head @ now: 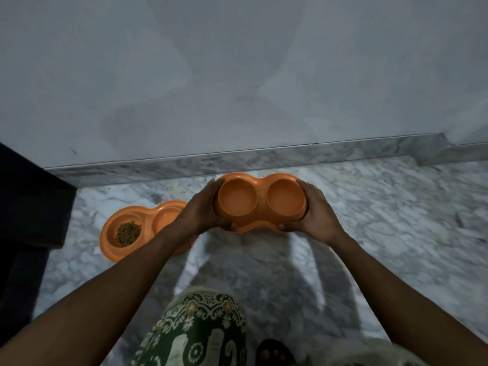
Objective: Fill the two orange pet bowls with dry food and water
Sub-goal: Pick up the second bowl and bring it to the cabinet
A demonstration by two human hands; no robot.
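An orange double pet bowl [260, 200] is held above the marble floor, near the wall. Both of its round wells look empty. My left hand [202, 210] grips its left end and my right hand [314, 211] grips its right end, thumbs on the near rim. A second orange double pet bowl [137, 228] lies on the floor to the left, partly hidden behind my left forearm. Its left well holds a small heap of brown dry food [128, 233]; the right well shows no food.
A grey wall with a marble skirting [264, 157] runs across just beyond the bowls. A dark piece of furniture [26, 212] stands at the left edge. My patterned green clothing [195, 331] and a foot [274, 353] fill the bottom centre.
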